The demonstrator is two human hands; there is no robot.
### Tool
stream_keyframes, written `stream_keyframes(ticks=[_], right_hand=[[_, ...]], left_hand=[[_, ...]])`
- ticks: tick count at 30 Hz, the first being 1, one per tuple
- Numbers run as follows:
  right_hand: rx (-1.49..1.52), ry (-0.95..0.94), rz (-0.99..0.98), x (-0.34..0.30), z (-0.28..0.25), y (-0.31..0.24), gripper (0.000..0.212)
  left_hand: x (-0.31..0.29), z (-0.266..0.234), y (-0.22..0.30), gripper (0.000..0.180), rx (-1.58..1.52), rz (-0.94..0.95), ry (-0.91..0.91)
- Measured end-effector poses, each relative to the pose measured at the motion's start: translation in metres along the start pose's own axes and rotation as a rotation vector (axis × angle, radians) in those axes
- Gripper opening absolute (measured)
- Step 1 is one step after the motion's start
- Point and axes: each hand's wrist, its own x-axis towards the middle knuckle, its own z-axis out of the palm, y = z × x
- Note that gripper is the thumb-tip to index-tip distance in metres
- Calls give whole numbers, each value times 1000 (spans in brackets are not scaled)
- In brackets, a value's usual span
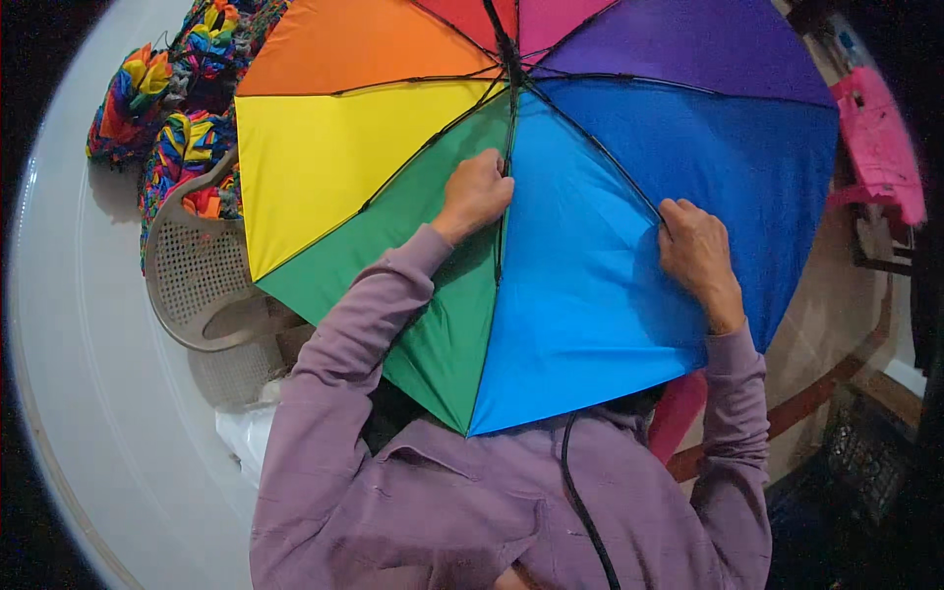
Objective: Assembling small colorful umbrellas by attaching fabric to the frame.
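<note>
A spread umbrella (590, 305) with rainbow-coloured panels fills the middle of the head view, its ribbed inside facing me. Black ribs fan out from the dark shaft (505, 44) at the top centre. My left hand (477, 195) is closed on the rib (501, 251) between the green and light blue panels. Farther right, my right hand (698, 261) has its fingers closed at the rib (615, 169) between the light blue and dark blue panels. The green and light blue panels meet at a point close to my chest.
Bundled rainbow-coloured fabric pieces (187, 147) lie at the upper left, beside a beige perforated plastic basket (197, 320). A white plastic bag (241, 433) is below it. Bright pink plastic (880, 147) stands at the far right, with a dark crate (870, 447) lower down. A black cord (582, 501) hangs before my chest.
</note>
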Motion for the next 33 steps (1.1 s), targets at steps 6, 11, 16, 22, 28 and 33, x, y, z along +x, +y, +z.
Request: stream_keyframes(ticks=[6, 11, 16, 22, 28, 33], right_hand=[[-28, -31, 26, -3, 10, 2, 10], [-46, -77, 51, 4, 9, -2, 13], [-45, -88, 64, 8, 11, -8, 16], [-73, -130, 119, 15, 10, -13, 17], [-69, -126, 136, 21, 7, -12, 17], [-70, -94, 100, 16, 13, -11, 15]], left_hand=[[-3, 3, -8, 24, 11, 21, 8], [0, 5, -14, 26, 3, 42, -11], [-6, 6, -16, 26, -32, 18, -11], [-3, 7, -17, 26, -86, -10, -30], [-4, -3, -5, 23, -182, -110, -106], [-10, -1, -6, 24, -245, -86, -105]])
